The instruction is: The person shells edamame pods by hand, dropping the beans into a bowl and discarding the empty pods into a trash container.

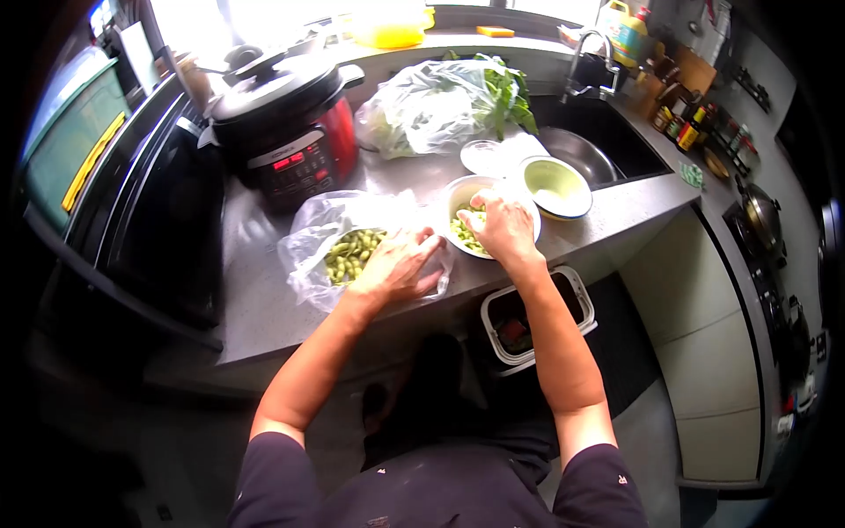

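Note:
My left hand (403, 266) is over the right side of a clear plastic bag (306, 231), its thumb and fingers apart. Green bean pods (352, 255) lie in the bag's opening, just left of that hand. Over a white bowl (525, 238) is my right hand (500, 225), with fingers bent down and parted. Shelled green beans (465, 234) show in the bowl below its fingertips. I can make out nothing held in either hand.
A pale green bowl (556, 187) and small clear dish (482, 157) stand behind the white bowl. Farther back are a red and black cooker (304, 158), bagged greens (431, 110) and a sink (634, 145). An open bin (584, 299) is below the counter edge.

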A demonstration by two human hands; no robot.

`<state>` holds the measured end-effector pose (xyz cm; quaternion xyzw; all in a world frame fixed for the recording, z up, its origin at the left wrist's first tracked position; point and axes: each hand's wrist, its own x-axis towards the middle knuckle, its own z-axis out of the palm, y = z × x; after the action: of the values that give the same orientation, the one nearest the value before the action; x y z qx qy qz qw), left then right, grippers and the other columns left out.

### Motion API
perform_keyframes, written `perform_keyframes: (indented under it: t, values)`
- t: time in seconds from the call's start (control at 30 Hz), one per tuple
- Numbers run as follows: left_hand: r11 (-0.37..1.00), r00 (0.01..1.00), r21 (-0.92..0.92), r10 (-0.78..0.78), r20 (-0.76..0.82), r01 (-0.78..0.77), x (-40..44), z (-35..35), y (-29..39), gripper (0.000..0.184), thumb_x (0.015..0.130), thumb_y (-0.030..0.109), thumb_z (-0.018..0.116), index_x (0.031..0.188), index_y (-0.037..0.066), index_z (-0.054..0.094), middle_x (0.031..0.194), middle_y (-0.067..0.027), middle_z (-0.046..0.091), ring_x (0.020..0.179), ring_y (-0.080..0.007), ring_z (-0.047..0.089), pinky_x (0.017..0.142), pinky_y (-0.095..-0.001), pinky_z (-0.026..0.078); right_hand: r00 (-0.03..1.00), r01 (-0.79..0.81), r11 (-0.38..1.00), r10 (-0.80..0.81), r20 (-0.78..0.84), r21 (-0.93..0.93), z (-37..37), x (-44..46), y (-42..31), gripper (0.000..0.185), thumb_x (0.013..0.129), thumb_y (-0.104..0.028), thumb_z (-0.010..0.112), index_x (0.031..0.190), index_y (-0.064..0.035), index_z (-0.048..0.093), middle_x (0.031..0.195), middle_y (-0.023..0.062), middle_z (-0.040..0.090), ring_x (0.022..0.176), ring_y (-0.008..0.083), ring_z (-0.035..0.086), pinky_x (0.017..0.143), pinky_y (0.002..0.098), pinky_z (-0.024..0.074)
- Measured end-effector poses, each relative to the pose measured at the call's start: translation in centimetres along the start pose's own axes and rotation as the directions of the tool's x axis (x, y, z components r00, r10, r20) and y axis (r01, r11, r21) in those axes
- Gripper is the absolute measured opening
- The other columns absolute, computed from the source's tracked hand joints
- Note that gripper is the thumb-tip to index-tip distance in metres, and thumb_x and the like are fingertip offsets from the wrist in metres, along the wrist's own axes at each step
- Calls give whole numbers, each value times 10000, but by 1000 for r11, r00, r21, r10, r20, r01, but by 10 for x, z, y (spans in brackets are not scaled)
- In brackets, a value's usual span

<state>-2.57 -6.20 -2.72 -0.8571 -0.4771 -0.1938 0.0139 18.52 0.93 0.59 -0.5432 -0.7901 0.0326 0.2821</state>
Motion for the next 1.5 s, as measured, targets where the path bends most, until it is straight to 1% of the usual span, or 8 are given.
perform_keyframes:
  t: [0.17, 0.33, 0.5, 0.73, 0.9, 1.1, 1.33, 1.5]
  values:
    - [993, 985, -75, 78, -156, -91, -12, -37, 8, 309, 831, 189, 725, 1126, 110, 681, 1145, -104, 645, 1035, -321, 630, 919, -430, 494, 977, -26, 994, 48, 207, -107, 10, 15, -8, 284, 820, -344, 782, 928, -84, 744, 1069, 131, 690, 1057, 320, 651, 919, 444, 501]
    - [990, 852, -138, -79, -518, 8, -25, -42, 13, 136, 815, 52, 668, 943, 85, 703, 884, -86, 675, 881, -303, 664, 834, -404, 518, 998, 64, 998, -64, 28, 13, 25, 11, 5, 213, 847, -249, 741, 918, -49, 755, 882, 126, 737, 872, 290, 699, 820, 438, 541]
    - [992, 977, -12, -124, -176, 123, -13, -12, 0, 411, 872, 377, 685, 1168, 94, 653, 1240, -144, 609, 1217, -342, 554, 1113, -505, 363, 998, -54, 732, 17, 61, 679, -1, 5, 29, 201, 967, -173, 659, 1053, -4, 725, 847, 104, 747, 774, 130, 699, 743, 272, 544]
    - [982, 991, 142, -128, 34, 122, 9, -4, -1, 550, 839, 426, 695, 1254, 73, 614, 1274, -153, 581, 1218, -334, 526, 1099, -480, 358, 956, 79, 745, 131, -262, 662, -3, -13, 45, 168, 1014, -133, 609, 1082, -2, 691, 866, 58, 729, 741, 75, 624, 670, 222, 497]
    - [862, 983, 494, -21, -181, 110, 10, 2, 4, 536, 858, 401, 684, 1192, -16, 640, 1204, -159, 619, 1196, -311, 540, 1057, -469, 382, 981, 66, 700, 83, -173, 711, 10, -11, 39, 188, 1029, -135, 589, 1104, 19, 667, 883, 65, 733, 789, 83, 650, 686, 228, 499]
    - [971, 988, 180, -151, -39, 156, 5, -59, 56, 262, 894, 283, 682, 1028, 58, 693, 1061, -114, 651, 1021, -282, 628, 873, -410, 504, 993, 32, 270, 102, -62, 962, -1, -6, 48, 198, 1033, -114, 588, 1150, 38, 640, 976, 98, 719, 861, 119, 669, 745, 257, 562]
    - [969, 994, 223, 103, 28, -107, -3, -26, 15, 279, 862, 286, 718, 1056, 92, 668, 1054, -94, 636, 1016, -277, 631, 880, -424, 490, 999, -30, 187, 47, 22, 982, -25, -14, 35, 239, 997, -79, 637, 1204, 36, 668, 1052, 108, 720, 959, 148, 683, 872, 279, 564]
    - [970, 961, -239, -93, -259, 30, 32, -72, 18, 176, 898, 196, 729, 1015, 65, 712, 972, -110, 670, 828, -267, 679, 706, -373, 545, 998, -58, 134, 21, 55, 989, -25, -13, 27, 218, 982, -78, 662, 1169, 27, 702, 1052, 102, 729, 904, 115, 665, 802, 236, 544]
